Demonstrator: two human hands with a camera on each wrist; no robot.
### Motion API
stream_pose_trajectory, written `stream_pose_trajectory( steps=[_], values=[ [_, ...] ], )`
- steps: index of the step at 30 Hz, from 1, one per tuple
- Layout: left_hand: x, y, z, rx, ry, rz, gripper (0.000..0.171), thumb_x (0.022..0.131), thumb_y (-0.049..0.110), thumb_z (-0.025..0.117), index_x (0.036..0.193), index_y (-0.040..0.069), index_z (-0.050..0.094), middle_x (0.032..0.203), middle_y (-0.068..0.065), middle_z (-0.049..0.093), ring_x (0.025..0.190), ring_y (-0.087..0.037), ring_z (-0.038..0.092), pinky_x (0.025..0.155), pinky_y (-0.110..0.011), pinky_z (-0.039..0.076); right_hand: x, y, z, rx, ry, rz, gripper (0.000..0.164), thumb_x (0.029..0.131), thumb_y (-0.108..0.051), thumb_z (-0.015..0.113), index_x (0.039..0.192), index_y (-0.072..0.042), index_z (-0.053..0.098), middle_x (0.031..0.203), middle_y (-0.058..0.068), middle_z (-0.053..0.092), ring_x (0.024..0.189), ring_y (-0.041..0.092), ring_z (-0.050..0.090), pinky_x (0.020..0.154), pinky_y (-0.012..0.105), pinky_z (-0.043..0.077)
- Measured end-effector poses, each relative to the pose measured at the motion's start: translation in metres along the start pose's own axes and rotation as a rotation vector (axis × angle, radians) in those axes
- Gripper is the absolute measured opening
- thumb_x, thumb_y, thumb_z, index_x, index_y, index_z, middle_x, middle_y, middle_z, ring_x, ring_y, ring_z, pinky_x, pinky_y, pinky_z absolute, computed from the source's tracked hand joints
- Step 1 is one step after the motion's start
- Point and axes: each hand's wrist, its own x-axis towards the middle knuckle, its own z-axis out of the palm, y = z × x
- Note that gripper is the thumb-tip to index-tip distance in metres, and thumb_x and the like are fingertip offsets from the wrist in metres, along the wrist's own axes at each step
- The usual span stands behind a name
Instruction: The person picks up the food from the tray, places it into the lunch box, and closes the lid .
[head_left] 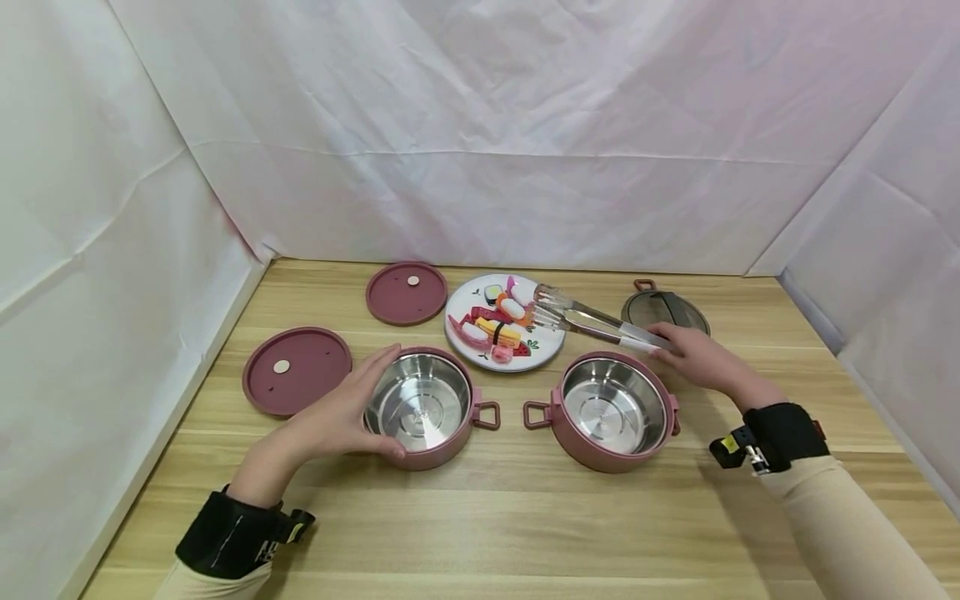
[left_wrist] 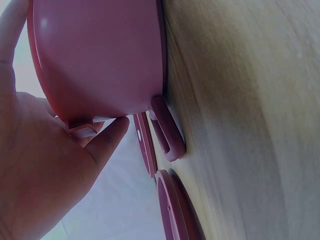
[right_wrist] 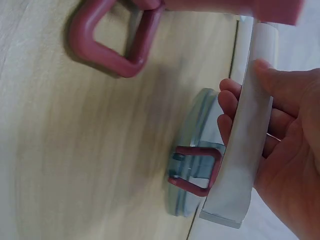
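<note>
In the head view my left hand (head_left: pixel 337 417) grips a dusty-pink pot (head_left: pixel 446 454) with a steel inside, thumb at the near side and fingers round the far rim. The left wrist view shows the fingers against the pot's wall (left_wrist: pixel 100 55). My right hand (head_left: pixel 701 354) holds a pair of tongs (head_left: pixel 645 335) by the handle end, fingers and thumb round the grey arm (right_wrist: pixel 247 125). The tongs' spread tips reach over the right edge of a white plate (head_left: pixel 551 343), close to toy sushi pieces (head_left: pixel 498 333). Below the tongs stands a second pink pot (head_left: pixel 592 450).
Two round pink lids lie at the left, one nearer (head_left: pixel 307 379) and one farther back (head_left: pixel 408 304). A see-through lid (head_left: pixel 688 314) with a pink handle lies at the back right, partly behind the right hand. White cloth (head_left: pixel 480 208) hangs behind the wooden table (head_left: pixel 465 533).
</note>
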Motion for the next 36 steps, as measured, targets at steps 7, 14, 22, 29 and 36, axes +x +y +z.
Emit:
stream_pose_trajectory(
  steps=[7,14,22,29,36],
  values=[
    [0.000,0.000,0.000,-0.006,0.001,0.005,0.131,0.065,0.057,0.087,0.161,0.010,0.011,0.166,-0.017,0.013,0.151,-0.042,0.019,0.118,-0.064,0.028,-0.005,-0.016,-0.021,-0.021,0.034,-0.022,0.041,0.102,-0.016,0.057,0.135,0.007,0.053,0.108,0.020,0.067,0.084,0.021,0.057,0.073,0.038,0.046],
    [-0.001,0.000,0.000,-0.007,0.000,0.003,0.130,0.066,0.058,0.087,0.161,0.014,0.010,0.167,-0.016,0.013,0.152,-0.041,0.018,0.118,-0.064,0.028,-0.007,-0.039,-0.037,-0.056,0.043,-0.044,0.044,0.103,-0.017,0.055,0.140,0.005,0.050,0.115,0.022,0.066,0.086,0.023,0.059,0.077,0.042,0.048],
    [-0.001,-0.001,0.001,-0.013,0.000,0.003,0.130,0.066,0.057,0.087,0.162,0.016,0.010,0.167,-0.014,0.013,0.152,-0.041,0.018,0.118,-0.064,0.028,-0.007,-0.077,-0.046,-0.145,0.047,-0.088,0.046,0.102,-0.017,0.058,0.142,0.003,0.050,0.122,0.022,0.065,0.099,0.030,0.065,0.082,0.048,0.051],
    [-0.002,-0.002,0.003,-0.010,0.008,0.005,0.130,0.066,0.057,0.087,0.162,0.016,0.010,0.167,-0.014,0.013,0.152,-0.041,0.019,0.117,-0.064,0.028,-0.004,-0.111,-0.045,-0.244,0.111,-0.166,0.040,0.099,-0.016,0.061,0.136,0.001,0.056,0.118,0.019,0.068,0.101,0.032,0.067,0.082,0.049,0.055],
    [-0.001,-0.002,0.002,-0.010,0.017,0.015,0.129,0.066,0.056,0.087,0.162,0.016,0.010,0.167,-0.014,0.013,0.152,-0.041,0.019,0.117,-0.064,0.029,-0.004,-0.137,-0.041,-0.386,0.175,-0.181,0.035,0.095,-0.017,0.067,0.127,-0.004,0.063,0.107,0.013,0.072,0.088,0.028,0.069,0.071,0.044,0.057]
  ],
)
